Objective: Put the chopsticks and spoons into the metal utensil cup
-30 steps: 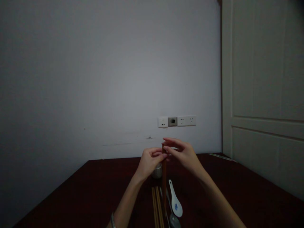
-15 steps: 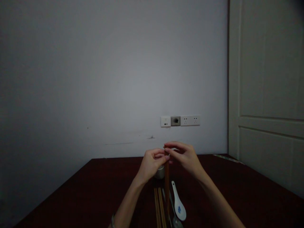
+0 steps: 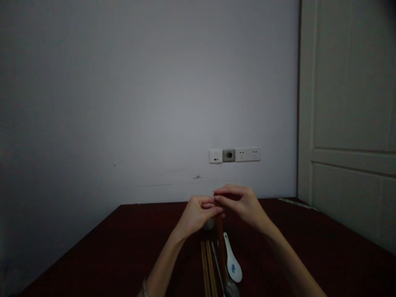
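Both my hands meet above the dark red table [image 3: 117, 247], gripping the top of a bundle of brown chopsticks [image 3: 220, 243] that stands nearly upright. My left hand [image 3: 196, 213] curls its fingers round the top end from the left. My right hand [image 3: 241, 204] pinches the same end from the right, fingers pressed together. On the table below lie more wooden chopsticks [image 3: 206, 266], a white ceramic spoon [image 3: 232, 264] with a blue mark, and a metal spoon [image 3: 227, 284]. A small pale cup [image 3: 209, 224] is partly hidden behind my left hand.
A plain wall rises behind the table, with a row of sockets [image 3: 235, 155] just above my hands. A pale door [image 3: 349, 119] stands on the right. A thin light strip [image 3: 295, 202] lies at the table's far right edge.
Both hands with the chopstick bundle have sunk slightly, and the right hand's fingers have closed down flatter over the top end. The view shifted a little to the left.
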`<state>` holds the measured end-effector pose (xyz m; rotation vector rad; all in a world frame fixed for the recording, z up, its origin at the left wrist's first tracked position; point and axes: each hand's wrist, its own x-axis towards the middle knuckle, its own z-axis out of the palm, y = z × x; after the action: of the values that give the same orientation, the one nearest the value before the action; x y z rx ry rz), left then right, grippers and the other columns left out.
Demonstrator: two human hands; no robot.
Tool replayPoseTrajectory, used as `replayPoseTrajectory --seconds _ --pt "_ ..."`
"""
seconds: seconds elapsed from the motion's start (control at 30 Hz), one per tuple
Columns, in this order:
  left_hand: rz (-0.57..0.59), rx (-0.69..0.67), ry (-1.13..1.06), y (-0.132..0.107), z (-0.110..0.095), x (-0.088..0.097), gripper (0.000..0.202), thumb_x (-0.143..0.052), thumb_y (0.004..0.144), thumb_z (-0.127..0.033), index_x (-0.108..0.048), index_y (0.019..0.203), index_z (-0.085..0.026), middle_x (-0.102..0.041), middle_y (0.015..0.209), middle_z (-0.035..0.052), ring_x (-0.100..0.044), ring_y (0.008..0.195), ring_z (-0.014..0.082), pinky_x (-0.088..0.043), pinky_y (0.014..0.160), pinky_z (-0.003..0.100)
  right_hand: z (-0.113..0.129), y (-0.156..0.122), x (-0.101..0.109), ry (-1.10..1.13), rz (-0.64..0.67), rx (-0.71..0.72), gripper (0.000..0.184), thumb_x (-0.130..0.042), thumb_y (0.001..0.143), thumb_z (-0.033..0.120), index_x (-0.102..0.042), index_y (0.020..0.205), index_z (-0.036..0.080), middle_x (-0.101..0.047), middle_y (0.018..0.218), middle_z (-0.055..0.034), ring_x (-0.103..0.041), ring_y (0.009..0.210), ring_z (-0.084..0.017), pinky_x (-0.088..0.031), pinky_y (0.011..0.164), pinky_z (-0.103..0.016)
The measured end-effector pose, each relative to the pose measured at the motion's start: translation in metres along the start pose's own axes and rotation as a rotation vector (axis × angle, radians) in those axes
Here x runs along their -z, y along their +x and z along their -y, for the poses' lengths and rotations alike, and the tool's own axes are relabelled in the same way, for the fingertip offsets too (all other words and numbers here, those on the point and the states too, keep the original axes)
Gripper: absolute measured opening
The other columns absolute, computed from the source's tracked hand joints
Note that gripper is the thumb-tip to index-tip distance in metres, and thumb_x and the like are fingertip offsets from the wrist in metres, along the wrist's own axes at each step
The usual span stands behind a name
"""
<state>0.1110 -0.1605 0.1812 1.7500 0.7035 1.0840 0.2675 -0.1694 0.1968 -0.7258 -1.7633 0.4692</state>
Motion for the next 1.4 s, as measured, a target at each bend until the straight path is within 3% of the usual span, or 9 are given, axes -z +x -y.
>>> replayPoseTrajectory --seconds 0.27,0.43,0.5,0.57,0.63,0.7,0.97,1.2,1.4 --pt "-0.003 -0.039 -0.009 0.000 0.001 -0.001 0.024 -0.066 0.068 -0.030 -0.068 0.078 -0.009 -0.069 0.077 0.0104 -0.064 0.072 0.0195 -0.049 0.069 0.029 -0.001 0.000 -0.002 0.002 -0.031 0.003 0.017 -0.063 0.071 0.032 -0.070 0.079 0.018 -0.068 0.077 -0.0053 -0.061 0.070 -0.017 -0.050 0.062 -0.028" --pt "-0.011 -0.035 0.007 -0.002 -0.003 0.004 0.028 -0.065 0.069 -0.033 -0.068 0.083 -0.009 -0.069 0.079 0.0111 -0.064 0.073 0.0200 -0.049 0.067 0.029 -0.006 0.000 0.005 0.184 0.003 -0.132 0.038 -0.069 0.064 0.034 -0.066 0.099 0.019 -0.068 0.092 -0.0079 -0.063 0.079 -0.019 -0.052 0.074 -0.036" --pt "-0.023 -0.038 0.003 -0.002 -0.004 0.010 0.029 -0.065 0.069 -0.033 -0.067 0.087 -0.010 -0.069 0.079 0.0110 -0.064 0.073 0.0195 -0.050 0.067 0.028 -0.012 0.001 0.012 0.267 0.073 -0.214 0.045 -0.072 0.061 0.033 -0.064 0.103 0.020 -0.067 0.098 -0.0086 -0.063 0.085 -0.020 -0.050 0.081 -0.039" --pt "-0.062 -0.050 0.022 -0.002 -0.006 0.019 0.028 -0.065 0.069 -0.032 -0.067 0.086 -0.010 -0.069 0.079 0.0107 -0.065 0.072 0.0189 -0.050 0.066 0.027 -0.020 0.001 0.015 0.327 0.230 -0.311 0.045 -0.073 0.060 0.031 -0.064 0.102 0.019 -0.067 0.099 -0.0091 -0.062 0.090 -0.021 -0.047 0.086 -0.040" --pt "-0.110 -0.055 0.050 -0.001 -0.007 0.027 0.025 -0.067 0.067 -0.032 -0.067 0.081 -0.010 -0.070 0.077 0.0103 -0.065 0.070 0.0185 -0.050 0.064 0.025 -0.029 0.001 0.012 0.374 0.402 -0.409 0.045 -0.074 0.059 0.031 -0.065 0.100 0.017 -0.068 0.097 -0.0093 -0.062 0.091 -0.022 -0.047 0.085 -0.040" --pt "-0.138 -0.043 0.056 -0.001 -0.008 0.034 0.024 -0.068 0.066 -0.031 -0.067 0.077 -0.010 -0.070 0.075 0.0101 -0.065 0.068 0.0187 -0.050 0.063 0.026 -0.036 0.000 0.001 0.411 0.472 -0.476 0.045 -0.075 0.057 0.031 -0.066 0.098 0.016 -0.068 0.093 -0.0091 -0.063 0.088 -0.022 -0.049 0.080 -0.038" --pt "-0.175 -0.029 0.049 0.000 -0.005 0.040 0.025 -0.068 0.065 -0.031 -0.067 0.079 -0.009 -0.069 0.072 0.0098 -0.065 0.067 0.0189 -0.051 0.063 0.027 -0.045 -0.005 -0.047 0.444 0.341 -0.513 0.037 -0.077 0.052 0.037 -0.070 0.076 0.010 -0.068 0.071 -0.0067 -0.063 0.066 -0.017 -0.052 0.066 -0.032" --pt "-0.178 -0.006 0.047 0.006 0.004 0.045 0.023 -0.067 0.066 -0.030 -0.067 0.078 -0.010 -0.069 0.073 0.0092 -0.065 0.067 0.0182 -0.050 0.064 0.026 -0.050 -0.005 -0.053 0.435 0.311 -0.500 0.033 -0.075 0.055 0.039 -0.069 0.069 0.010 -0.067 0.066 -0.0050 -0.063 0.061 -0.015 -0.052 0.061 -0.028" --pt "-0.156 -0.016 0.063 0.011 0.011 0.048 0.023 -0.066 0.068 -0.029 -0.067 0.081 -0.010 -0.069 0.073 0.0088 -0.065 0.067 0.0175 -0.050 0.063 0.025 -0.056 -0.004 -0.055 0.446 0.312 -0.522 0.036 -0.076 0.052 0.041 -0.069 0.067 0.010 -0.066 0.066 -0.0054 -0.064 0.066 -0.019 -0.053 0.062 -0.030"
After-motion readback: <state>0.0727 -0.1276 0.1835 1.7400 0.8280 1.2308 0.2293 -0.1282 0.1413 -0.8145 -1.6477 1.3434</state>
